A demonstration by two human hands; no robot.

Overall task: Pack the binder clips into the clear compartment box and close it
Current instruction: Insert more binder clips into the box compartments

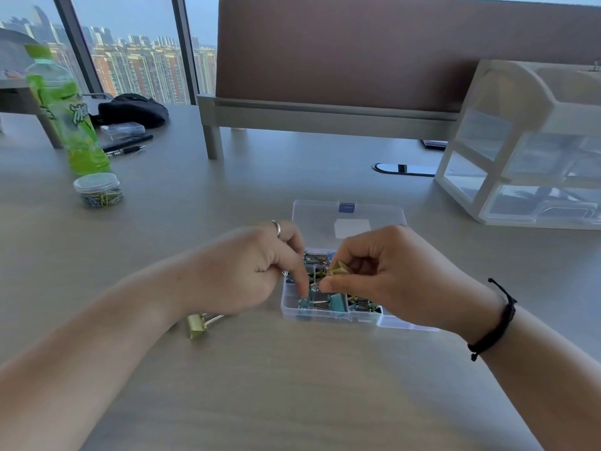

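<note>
While one yellow-green binder clip (196,325) sits loose on the table (292,385), just beside the left wrist at about 7 o'clock from the box, packing is mid-way, not done. That clip sits outside the box, so it needs a pick later.

Step in hand, my read: loading clips into the clear compartment box (331,312). Lid (348,219) is open, lying back flat at 12 o'clock from the tray, blue latch on its far edge.

Left hand (247,271): fingers curled, index pointing down into the near-left compartment, tip touching or just above the blue clips (336,302) there. A bit of metal shows under the palm; can't tell if it holds a clip.

Right hand (400,278): thumb and fingers pinch a yellow-green clip (338,267) above the middle of the tray, at 12 o'clock from the blue clips. Clip is clear of the compartment floor, not yet set down. Its wire handles look close to the left index; contact unclear.

Near-right compartment holds dark and green clips; far compartment holds silver ones.

Next move likely calls for: lower the pinched clip into a free cell, release, fetch the loose one, then swing the lid toward 6 o'clock and press the latch. Risk: handles sticking up could block the lid.

Further out, 10 o'clock: small jar of paper clips (97,190), green bottle (65,115). 2 o'clock: drawer unit (520,151).
</note>
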